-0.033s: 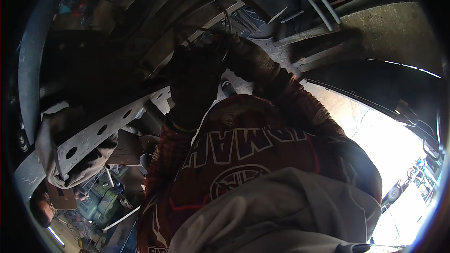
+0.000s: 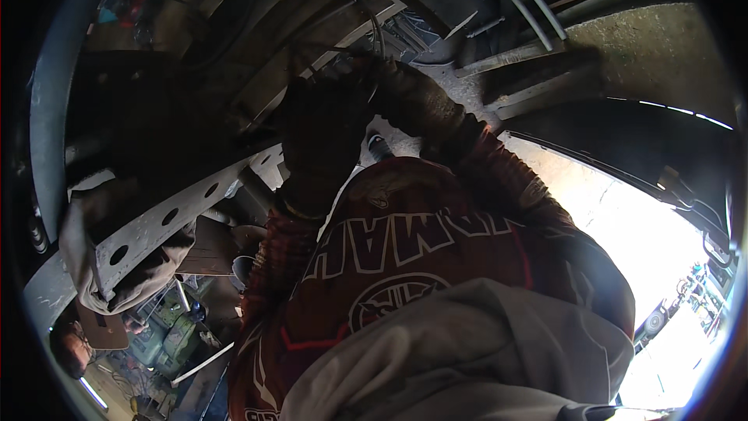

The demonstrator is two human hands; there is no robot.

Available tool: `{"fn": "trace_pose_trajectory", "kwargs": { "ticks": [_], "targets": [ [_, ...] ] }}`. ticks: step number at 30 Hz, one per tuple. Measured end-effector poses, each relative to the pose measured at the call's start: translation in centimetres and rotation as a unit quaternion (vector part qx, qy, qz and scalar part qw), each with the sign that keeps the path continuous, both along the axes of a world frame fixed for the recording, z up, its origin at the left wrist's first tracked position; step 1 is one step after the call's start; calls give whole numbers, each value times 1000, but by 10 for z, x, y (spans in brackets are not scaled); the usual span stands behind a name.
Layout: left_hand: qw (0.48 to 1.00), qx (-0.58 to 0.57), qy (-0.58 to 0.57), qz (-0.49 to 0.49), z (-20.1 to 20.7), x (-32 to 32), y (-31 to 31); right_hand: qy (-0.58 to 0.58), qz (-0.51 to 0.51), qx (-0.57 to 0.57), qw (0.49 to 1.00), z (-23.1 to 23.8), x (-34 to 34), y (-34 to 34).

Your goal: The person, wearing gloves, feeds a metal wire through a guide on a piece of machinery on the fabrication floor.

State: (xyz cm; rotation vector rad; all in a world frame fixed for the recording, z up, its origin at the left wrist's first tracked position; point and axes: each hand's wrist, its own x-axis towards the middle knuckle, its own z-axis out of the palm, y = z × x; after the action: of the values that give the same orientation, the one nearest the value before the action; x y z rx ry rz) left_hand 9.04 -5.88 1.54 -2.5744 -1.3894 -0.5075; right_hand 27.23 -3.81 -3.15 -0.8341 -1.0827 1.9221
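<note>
Both my hands are in work gloves and come together ahead of my body, in deep shadow. My left hand (image 2: 321, 129) is a dark shape, its fingers lost in the gloom. Beside it, my right hand (image 2: 417, 97) curls inward with its fingers closed; what it grips cannot be made out. A thin curved cable or hose (image 2: 379, 35) rises from between the hands toward a metal frame (image 2: 354, 35). Dark, thin pieces show just above the left hand, too dim to name.
A pale metal beam with round holes (image 2: 152, 226) runs along my left, a grey cloth (image 2: 128, 281) draped on it. Another person (image 2: 72, 349) is at lower left near green machinery (image 2: 175, 335). Metal bars (image 2: 538, 12) stand at upper right. Bright daylight enters at right.
</note>
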Motion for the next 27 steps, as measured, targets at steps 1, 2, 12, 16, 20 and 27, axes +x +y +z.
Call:
{"fn": "trace_pose_trajectory", "kwargs": {
  "ticks": [1,2,12,16,20,27],
  "targets": [
    [1000,-15,-13,-2,4,1,0,28,-1,-56,998,5,-1,1],
    [999,-29,-26,-5,6,2,1,41,-4,-37,998,4,-3,2],
    [998,-35,-35,25,-10,-15,-3,-2,-68,186,980,-39,-19,2],
    [994,-99,-31,27,1,-13,-1,207,5,3,978,-56,-18,7],
    [992,-112,-41,33,1,-15,-2,225,1,24,974,-55,-20,7],
    [996,-82,-35,11,9,-20,7,314,-79,-50,945,-59,-44,-2]
  ]
}}
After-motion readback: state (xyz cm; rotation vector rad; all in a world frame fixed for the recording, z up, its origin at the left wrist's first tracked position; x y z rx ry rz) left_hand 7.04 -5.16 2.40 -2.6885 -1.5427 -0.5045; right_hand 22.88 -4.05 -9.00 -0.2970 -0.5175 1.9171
